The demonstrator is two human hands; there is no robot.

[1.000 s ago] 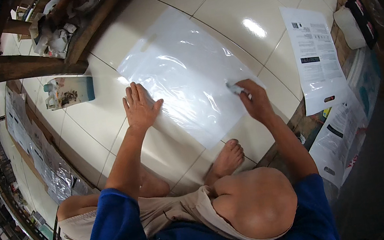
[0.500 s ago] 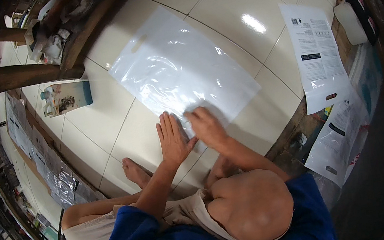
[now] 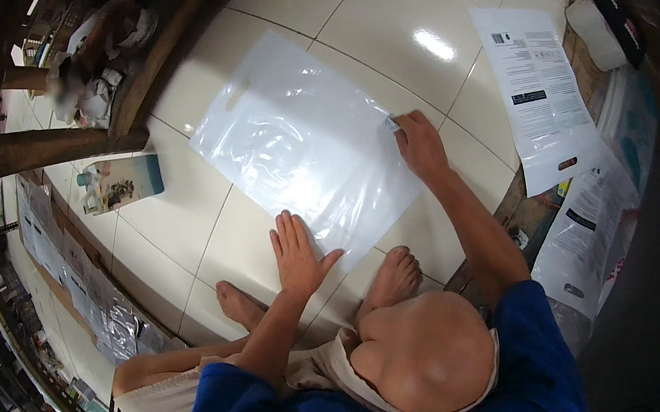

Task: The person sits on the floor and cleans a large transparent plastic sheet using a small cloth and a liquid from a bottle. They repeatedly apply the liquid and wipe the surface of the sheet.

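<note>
Glossy plastic bag [image 3: 301,147] | left hand [image 3: 297,254] flat | right hand [image 3: 420,144] pinching edge

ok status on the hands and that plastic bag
Left hand flat on the bag's near edge. Right hand pinching its right edge. Clear plastic bag lying flat on floor tiles. Nothing on it.

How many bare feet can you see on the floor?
2. One bare foot rests on the tiles left of the left hand; the other foot lies below the clear plastic bag. Clothing covers the legs.
</note>
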